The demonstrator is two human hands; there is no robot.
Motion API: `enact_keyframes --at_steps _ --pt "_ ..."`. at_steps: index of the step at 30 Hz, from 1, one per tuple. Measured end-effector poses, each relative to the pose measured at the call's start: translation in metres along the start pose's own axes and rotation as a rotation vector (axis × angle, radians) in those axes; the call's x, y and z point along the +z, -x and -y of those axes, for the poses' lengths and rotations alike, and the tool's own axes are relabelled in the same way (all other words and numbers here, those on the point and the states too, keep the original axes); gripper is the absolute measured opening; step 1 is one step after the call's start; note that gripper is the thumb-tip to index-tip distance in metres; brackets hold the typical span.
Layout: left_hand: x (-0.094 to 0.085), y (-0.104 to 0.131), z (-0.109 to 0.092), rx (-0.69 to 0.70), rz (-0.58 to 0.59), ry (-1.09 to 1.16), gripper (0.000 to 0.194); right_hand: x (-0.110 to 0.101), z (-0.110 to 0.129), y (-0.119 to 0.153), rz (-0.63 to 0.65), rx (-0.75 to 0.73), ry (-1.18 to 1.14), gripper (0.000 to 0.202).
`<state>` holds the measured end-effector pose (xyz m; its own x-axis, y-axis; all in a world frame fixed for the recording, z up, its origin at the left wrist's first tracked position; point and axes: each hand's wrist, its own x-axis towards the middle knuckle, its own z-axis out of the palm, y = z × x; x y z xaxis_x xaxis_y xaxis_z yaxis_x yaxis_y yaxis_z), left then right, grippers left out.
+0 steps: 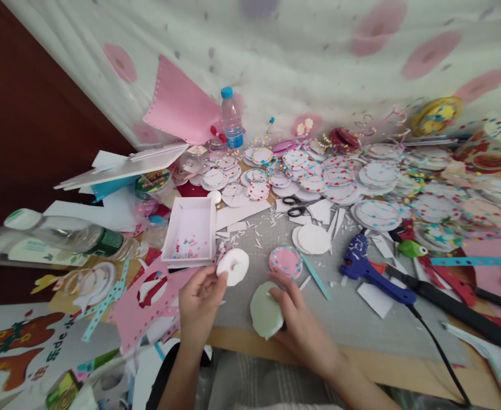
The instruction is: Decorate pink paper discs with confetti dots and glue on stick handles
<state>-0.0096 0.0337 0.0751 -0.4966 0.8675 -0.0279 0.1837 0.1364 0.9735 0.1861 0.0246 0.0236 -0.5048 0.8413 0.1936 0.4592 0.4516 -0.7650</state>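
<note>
My left hand pinches a small white disc between thumb and fingers, just above the mat. A small pale lump shows at the disc's middle. My right hand grips a pale green disc near the table's front edge, with its thumb side hidden in part. Just beyond my right fingertips lies a pink disc with blue dots round its rim; whether they touch, I cannot tell. Plain white discs lie stacked behind it, and a thin turquoise strip runs beside it.
A white box with pink bits stands left of centre. Black-handled scissors lie behind, amid white scraps. A blue glue gun with a cord lies right. Many dotted discs cover the back. Plastic bottles lie at left; another bottle stands upright.
</note>
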Motion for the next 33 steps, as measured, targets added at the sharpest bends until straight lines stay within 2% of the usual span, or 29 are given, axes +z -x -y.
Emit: enact_keyframes --at_steps 3,8,9,11,14,16,18,21,25,33 --pt "0.004 0.003 0.001 0.027 0.005 0.002 0.018 -0.008 -0.003 0.004 0.01 -0.043 0.215 0.054" --pt "0.015 0.008 0.003 0.149 0.025 -0.103 0.015 -0.023 -0.006 0.019 0.087 -0.088 0.368 0.081" --pt "0.018 0.009 0.003 0.204 0.032 -0.144 0.014 -0.026 -0.006 0.021 0.097 -0.087 0.364 0.08" --pt "0.023 0.012 0.0 0.33 0.066 -0.227 0.01 -0.032 -0.005 0.022 0.066 -0.076 0.323 0.065" --pt "0.03 0.021 -0.01 0.433 0.169 -0.3 0.005 -0.041 0.0 0.015 -0.084 -0.051 0.242 0.032" --pt "0.035 0.027 -0.017 0.399 0.248 -0.28 0.005 -0.045 0.005 0.005 -0.152 -0.047 0.232 0.018" --pt "0.037 0.033 -0.023 0.315 0.314 -0.222 0.006 -0.045 0.009 -0.006 -0.159 -0.057 0.26 0.012" --pt "0.038 0.038 -0.026 0.215 0.372 -0.132 0.009 -0.042 0.011 -0.018 -0.139 -0.078 0.303 0.015" --pt "0.038 0.04 -0.021 0.157 0.428 -0.031 0.015 -0.04 0.006 -0.022 -0.136 -0.104 0.334 0.021" --pt "0.041 0.041 -0.019 0.184 0.471 -0.076 0.011 -0.037 -0.001 -0.025 -0.205 -0.205 0.433 0.022"
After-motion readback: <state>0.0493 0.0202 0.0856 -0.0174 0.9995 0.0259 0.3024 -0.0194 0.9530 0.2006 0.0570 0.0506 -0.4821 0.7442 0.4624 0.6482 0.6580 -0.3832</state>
